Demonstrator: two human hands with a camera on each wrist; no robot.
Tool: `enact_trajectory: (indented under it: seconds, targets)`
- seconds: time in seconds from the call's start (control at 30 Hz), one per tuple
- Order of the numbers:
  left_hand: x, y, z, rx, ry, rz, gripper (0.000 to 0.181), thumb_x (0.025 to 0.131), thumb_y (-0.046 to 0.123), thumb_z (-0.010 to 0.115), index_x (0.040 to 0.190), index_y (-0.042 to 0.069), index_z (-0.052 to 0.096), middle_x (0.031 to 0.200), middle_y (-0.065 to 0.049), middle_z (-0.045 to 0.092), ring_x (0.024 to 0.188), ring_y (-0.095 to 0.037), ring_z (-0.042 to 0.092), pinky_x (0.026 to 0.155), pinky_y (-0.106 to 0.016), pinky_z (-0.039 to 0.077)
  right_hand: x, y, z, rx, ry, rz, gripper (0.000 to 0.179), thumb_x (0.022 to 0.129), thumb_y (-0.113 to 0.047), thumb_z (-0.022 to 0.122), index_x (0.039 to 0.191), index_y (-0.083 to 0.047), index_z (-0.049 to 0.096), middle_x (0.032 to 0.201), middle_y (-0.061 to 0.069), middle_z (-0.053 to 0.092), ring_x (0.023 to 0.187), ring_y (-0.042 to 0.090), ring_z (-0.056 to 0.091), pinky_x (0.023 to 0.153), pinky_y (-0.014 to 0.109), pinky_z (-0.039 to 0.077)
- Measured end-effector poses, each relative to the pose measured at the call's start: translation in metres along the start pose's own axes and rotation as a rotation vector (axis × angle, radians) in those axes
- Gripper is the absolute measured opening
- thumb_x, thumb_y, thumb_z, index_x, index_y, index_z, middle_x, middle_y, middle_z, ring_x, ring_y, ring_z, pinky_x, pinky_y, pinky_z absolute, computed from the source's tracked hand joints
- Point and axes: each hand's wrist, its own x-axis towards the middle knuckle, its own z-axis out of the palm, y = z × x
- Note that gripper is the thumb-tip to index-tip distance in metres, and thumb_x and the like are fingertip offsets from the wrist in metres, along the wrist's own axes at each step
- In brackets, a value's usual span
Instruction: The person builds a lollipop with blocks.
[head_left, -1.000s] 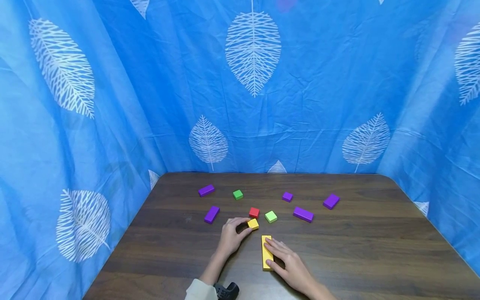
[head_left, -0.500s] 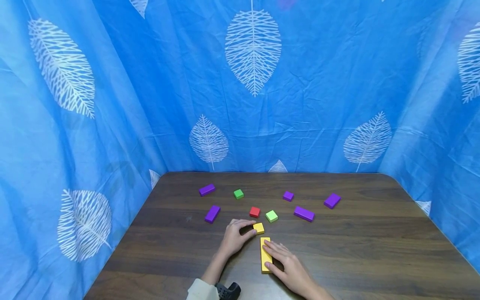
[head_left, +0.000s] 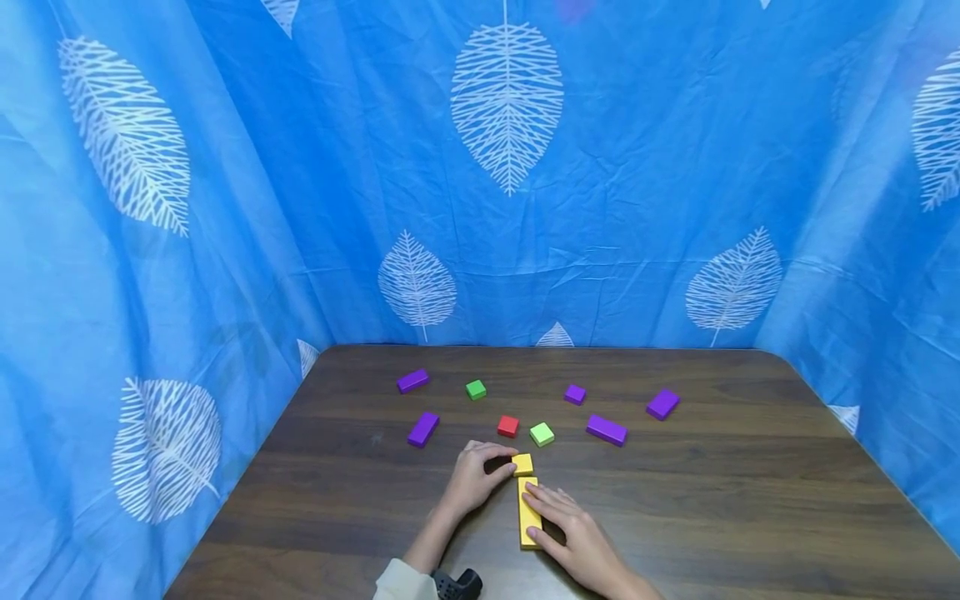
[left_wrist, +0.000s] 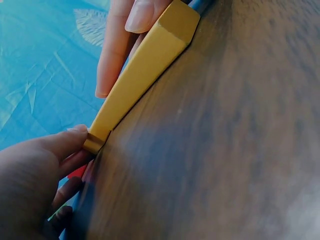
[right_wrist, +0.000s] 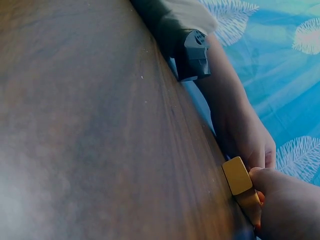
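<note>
In the head view my left hand (head_left: 472, 479) pinches a small yellow block (head_left: 522, 463) between thumb and index finger. That block stands at the far end of a long yellow block (head_left: 529, 510), nearly in line with it. My right hand (head_left: 576, 535) rests its fingertips and thumb on top of the long block from the right side. The left wrist view shows the small block (left_wrist: 94, 142) meeting the narrow far end of the long block (left_wrist: 142, 72). In the right wrist view, the near end of the long block (right_wrist: 237, 176) faces the camera, beside the right thumb.
A red block (head_left: 507, 426) and a light green block (head_left: 542, 433) lie just beyond the hands. Farther back are a green block (head_left: 476, 389) and several purple blocks, including one (head_left: 607, 430) at right. Blue leaf-patterned cloth (head_left: 600, 208) surrounds the wooden table (head_left: 750, 500).
My left hand has brought the small yellow block to the right and nearer, up to the long block's far end. The right hand and long block have shifted slightly left and nearer.
</note>
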Motion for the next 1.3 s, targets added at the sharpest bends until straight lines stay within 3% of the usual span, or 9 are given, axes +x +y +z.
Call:
enact_trajectory:
  seconds: [0.43, 0.87, 1.1, 1.3]
  targets:
    - [-0.0016, 0.0038, -0.0006, -0.015, -0.007, -0.014, 0.027, 0.086, 0.034, 0.064, 0.108, 0.018, 0.069, 0.103, 0.008, 0.067, 0.09, -0.012, 0.052, 0.081, -0.034, 0.041, 0.0, -0.0006, -0.0001, 0.012, -0.011, -0.021, 0.041, 0.087, -0.032, 0.063, 0.123, -0.012, 0.061, 0.131, 0.0, 0.053, 0.118, 0.019, 0.05, 0.096, 0.049, 0.038]
    - [-0.0014, 0.0017, 0.0007, -0.007, -0.018, 0.044, 0.022, 0.082, 0.034, 0.069, 0.101, 0.022, 0.072, 0.099, 0.011, 0.068, 0.09, -0.009, 0.052, 0.079, -0.032, 0.039, 0.0006, 0.0016, 0.0006, 0.014, 0.031, -0.059, 0.04, 0.085, -0.03, 0.067, 0.12, -0.011, 0.063, 0.128, 0.001, 0.056, 0.115, 0.023, 0.053, 0.094, 0.048, 0.04]
    - [-0.0006, 0.0017, 0.0032, -0.02, -0.055, 0.011, 0.024, 0.082, 0.037, 0.068, 0.102, 0.024, 0.072, 0.1, 0.014, 0.067, 0.093, -0.008, 0.05, 0.082, -0.032, 0.037, -0.0014, 0.0025, -0.0002, -0.008, 0.073, -0.103, 0.039, 0.083, -0.027, 0.069, 0.118, -0.009, 0.064, 0.125, 0.003, 0.058, 0.112, 0.025, 0.055, 0.094, 0.044, 0.04]
    - [-0.0026, 0.0014, 0.0005, -0.027, -0.053, 0.011, 0.023, 0.081, 0.036, 0.069, 0.101, 0.024, 0.072, 0.1, 0.014, 0.067, 0.093, -0.008, 0.049, 0.082, -0.033, 0.037, 0.001, 0.0008, 0.0006, -0.006, 0.051, -0.078, 0.039, 0.083, -0.03, 0.069, 0.117, -0.011, 0.065, 0.125, 0.0, 0.058, 0.113, 0.02, 0.054, 0.092, 0.047, 0.041]
